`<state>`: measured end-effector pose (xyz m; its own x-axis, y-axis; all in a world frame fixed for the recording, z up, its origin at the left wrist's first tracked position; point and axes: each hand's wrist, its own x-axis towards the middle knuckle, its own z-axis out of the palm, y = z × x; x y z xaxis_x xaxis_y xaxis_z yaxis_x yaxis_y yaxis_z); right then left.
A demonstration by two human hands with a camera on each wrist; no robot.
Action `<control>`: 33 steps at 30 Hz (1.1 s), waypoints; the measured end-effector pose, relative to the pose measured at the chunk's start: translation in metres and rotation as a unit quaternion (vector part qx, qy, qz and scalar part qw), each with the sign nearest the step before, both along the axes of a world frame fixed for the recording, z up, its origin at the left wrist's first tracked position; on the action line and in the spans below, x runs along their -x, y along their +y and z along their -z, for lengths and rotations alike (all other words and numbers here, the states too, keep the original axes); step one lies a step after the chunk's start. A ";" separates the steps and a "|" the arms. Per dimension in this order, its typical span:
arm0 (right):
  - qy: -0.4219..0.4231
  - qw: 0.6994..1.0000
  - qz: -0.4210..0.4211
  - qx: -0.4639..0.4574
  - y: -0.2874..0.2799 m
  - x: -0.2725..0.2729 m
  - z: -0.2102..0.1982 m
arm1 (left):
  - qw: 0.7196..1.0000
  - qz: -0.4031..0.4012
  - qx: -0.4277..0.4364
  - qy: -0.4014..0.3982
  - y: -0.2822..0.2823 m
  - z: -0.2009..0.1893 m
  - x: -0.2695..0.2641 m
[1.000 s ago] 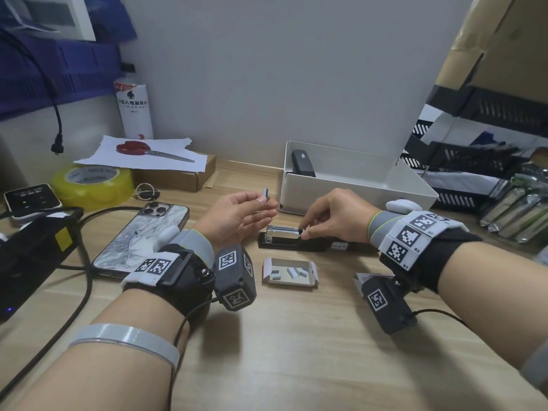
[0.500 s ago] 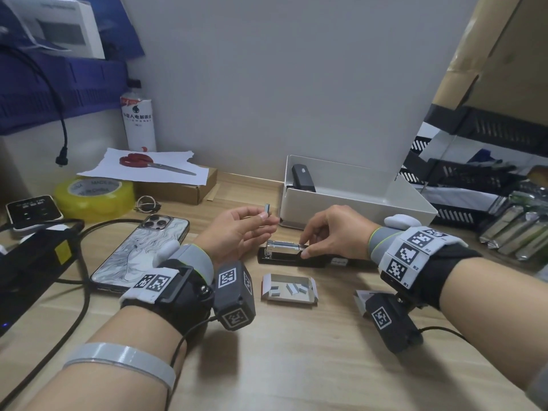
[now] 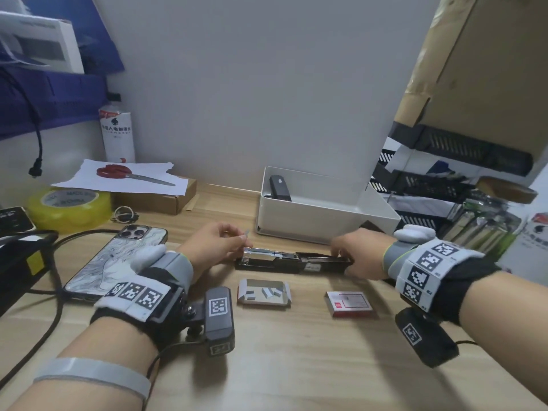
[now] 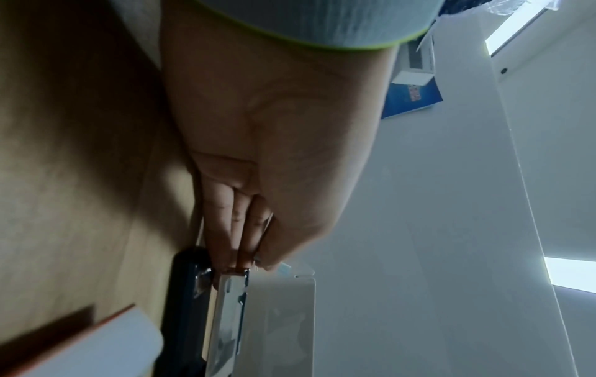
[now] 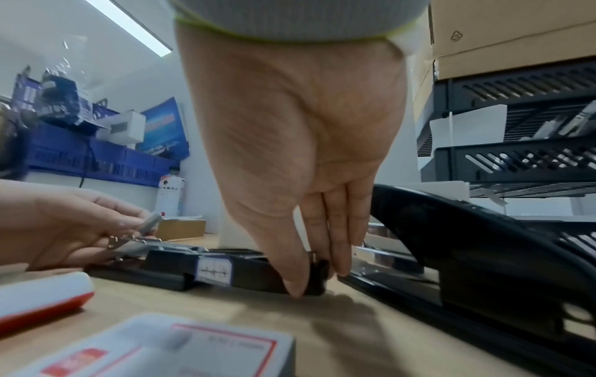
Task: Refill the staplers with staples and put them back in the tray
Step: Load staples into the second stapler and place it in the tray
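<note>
Left hand (image 3: 213, 247) pinching a staple strip (image 5: 151, 222) over the opened stapler (image 3: 292, 261); right hand (image 3: 357, 253) gripping its hinge end on the counter (image 3: 296, 366).

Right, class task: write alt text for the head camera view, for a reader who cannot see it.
Two hands work on an opened black stapler on a wooden desk: the left hand pinches a small strip of staples above its metal magazine, while the right hand grips its hinge end. In front lies an open staple box; behind, a white tray holds another stapler.
</note>
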<state>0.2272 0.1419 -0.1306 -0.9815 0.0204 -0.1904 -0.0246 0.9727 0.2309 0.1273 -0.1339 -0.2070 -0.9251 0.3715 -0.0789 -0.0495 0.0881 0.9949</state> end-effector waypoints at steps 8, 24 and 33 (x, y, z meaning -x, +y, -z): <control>-0.028 0.999 -0.019 0.011 0.000 -0.001 -0.024 | 0.999 -0.018 0.036 0.033 0.001 0.007 0.002; -0.039 0.999 -0.019 -0.014 -0.010 0.010 -0.040 | 0.990 -0.014 0.104 0.096 0.000 0.007 0.001; -0.055 0.995 -0.045 -0.069 -0.019 0.007 -0.045 | 0.991 0.002 0.092 0.102 0.005 0.002 -0.005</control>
<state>0.2203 0.1230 -0.0853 -0.9537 -0.0336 -0.2987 -0.1431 0.9247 0.3528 0.1328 -0.1285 -0.2093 -0.9270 0.3726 0.0420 0.1511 0.2686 0.9513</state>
